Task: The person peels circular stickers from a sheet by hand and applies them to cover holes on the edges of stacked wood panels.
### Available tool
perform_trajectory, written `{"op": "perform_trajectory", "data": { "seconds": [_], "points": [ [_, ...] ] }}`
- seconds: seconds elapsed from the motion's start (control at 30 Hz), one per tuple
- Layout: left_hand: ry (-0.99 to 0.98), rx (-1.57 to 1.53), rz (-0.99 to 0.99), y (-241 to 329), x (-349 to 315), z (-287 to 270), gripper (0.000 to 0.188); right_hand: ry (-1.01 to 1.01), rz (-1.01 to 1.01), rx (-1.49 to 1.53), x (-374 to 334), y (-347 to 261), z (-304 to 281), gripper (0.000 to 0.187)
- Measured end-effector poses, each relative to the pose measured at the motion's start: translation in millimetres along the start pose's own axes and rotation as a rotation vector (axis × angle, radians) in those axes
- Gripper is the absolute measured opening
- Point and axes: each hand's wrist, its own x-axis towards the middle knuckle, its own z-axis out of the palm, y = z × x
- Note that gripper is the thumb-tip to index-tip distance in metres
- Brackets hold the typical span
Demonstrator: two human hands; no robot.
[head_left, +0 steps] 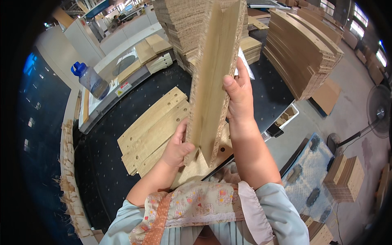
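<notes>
The left hand grasped the lower left edge of two long wooden boards, with the thumb on the near side. The right hand grasped the right edge higher up, with the thumb against the edge and the index finger extended upward. Both grips were closed on the workpieces. The boards were positioned in front of the body, above the black work table, with their long axis directed away from the wearer. Their faces met at an angle, forming a V-shaped channel, and the rough particle edges were exposed. Contact between their lower ends and the surface beneath could not be determined. Drilled panels lay flat on the table to the left of and beneath the held boards. A tall stack of boards stood behind them, and a second stack of long panels stood at the far right. A bottle with a blue cap stood at the far left. A fan stood on the floor at the right.
</notes>
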Motion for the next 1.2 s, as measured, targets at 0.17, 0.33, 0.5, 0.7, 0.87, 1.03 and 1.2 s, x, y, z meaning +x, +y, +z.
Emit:
{"op": "perform_trajectory", "data": {
  "seconds": [0.17,0.33,0.5,0.7,0.87,1.03,1.2],
  "points": [
    [-0.085,0.247,0.146,-12.1,7.3,1.2,0.107,0.026,-0.103,-0.062,-1.9,16.9,-6.5,0.114],
    [-0.104,0.32,0.15,-11.7,4.2,-1.6,0.102,0.023,-0.094,-0.073,-5.8,20.0,-4.5,0.114],
    [-0.111,0.372,0.108,-15.3,-2.7,6.3,0.106,0.019,-0.064,-0.041,-13.2,17.1,-3.8,0.109],
    [-0.154,0.453,0.072,-19.8,-1.3,6.9,0.117,0.046,-0.072,-0.071,-18.5,16.7,-10.4,0.104],
    [-0.194,0.533,0.106,-14.3,6.3,0.7,0.116,0.033,-0.05,-0.044,-23.3,14.9,-3.2,0.103],
    [-0.095,0.332,0.125,13.1,21.5,16.9,0.108,-0.073,0.001,-0.064,-34.1,18.7,12.0,0.105],
    [0.044,0.301,0.171,43.6,9.9,-21.1,0.105,-0.138,-0.057,-0.178,-29.6,27.4,25.1,0.105]
  ]
}}
